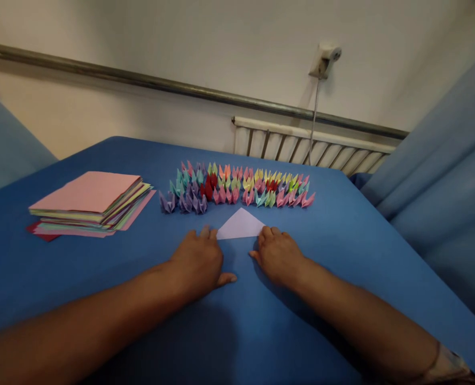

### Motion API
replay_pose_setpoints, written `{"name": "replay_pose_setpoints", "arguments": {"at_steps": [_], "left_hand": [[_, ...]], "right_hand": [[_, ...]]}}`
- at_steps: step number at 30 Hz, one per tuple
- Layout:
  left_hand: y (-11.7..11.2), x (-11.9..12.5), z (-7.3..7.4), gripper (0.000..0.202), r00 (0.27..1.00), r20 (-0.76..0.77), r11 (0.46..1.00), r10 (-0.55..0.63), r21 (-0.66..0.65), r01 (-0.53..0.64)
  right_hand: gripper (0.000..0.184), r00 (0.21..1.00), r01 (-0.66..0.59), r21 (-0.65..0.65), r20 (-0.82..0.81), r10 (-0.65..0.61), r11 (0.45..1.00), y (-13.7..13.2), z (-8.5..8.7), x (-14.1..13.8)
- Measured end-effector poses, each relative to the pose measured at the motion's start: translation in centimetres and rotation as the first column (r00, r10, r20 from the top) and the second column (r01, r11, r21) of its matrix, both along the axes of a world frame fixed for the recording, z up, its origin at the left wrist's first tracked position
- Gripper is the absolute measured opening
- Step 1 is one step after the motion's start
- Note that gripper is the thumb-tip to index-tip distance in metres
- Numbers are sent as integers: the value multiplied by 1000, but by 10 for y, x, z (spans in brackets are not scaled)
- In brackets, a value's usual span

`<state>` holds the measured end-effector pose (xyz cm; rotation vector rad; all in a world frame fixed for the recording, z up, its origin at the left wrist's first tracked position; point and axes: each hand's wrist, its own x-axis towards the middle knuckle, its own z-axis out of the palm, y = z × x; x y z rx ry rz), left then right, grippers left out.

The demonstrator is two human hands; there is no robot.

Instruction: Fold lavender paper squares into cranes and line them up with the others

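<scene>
Grip unclenched, left hand (199, 262) and right hand (280, 254) each touched one side corner of one folded lavender sheet (240, 224) on the blue worktop (341, 235); beyond it I saw dozens of paper cranes (209, 187), and leftward one paper stack (85, 193).

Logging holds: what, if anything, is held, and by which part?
The pale triangular paper: left grip at its left corner, right grip at its right; pinched or pressed, I can't tell.
</scene>
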<state>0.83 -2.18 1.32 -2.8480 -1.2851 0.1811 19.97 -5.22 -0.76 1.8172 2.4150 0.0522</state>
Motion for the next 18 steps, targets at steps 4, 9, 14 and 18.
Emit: {"name": "replay_pose_setpoints", "arguments": {"at_steps": [4, 9, 14, 18], "left_hand": [[10, -1, 12, 61, 993, -97, 996, 72, 54, -67], [24, 1, 7, 47, 999, -9, 993, 41, 109, -40], [34, 6, -16, 63, 971, 241, 998, 9, 65, -25], [42, 6, -31, 72, 896, 437, 997, 83, -44, -70]], "right_hand": [[38, 998, 51, 65, -33, -49, 997, 12, -5, 4], [36, 992, 92, 144, -102, -78, 985, 22, -11, 9], [31, 983, 117, 180, -159, -88, 977, 27, -15, 13], [29, 979, 105, 191, -192, -68, 976, 28, -17, 14]]}}
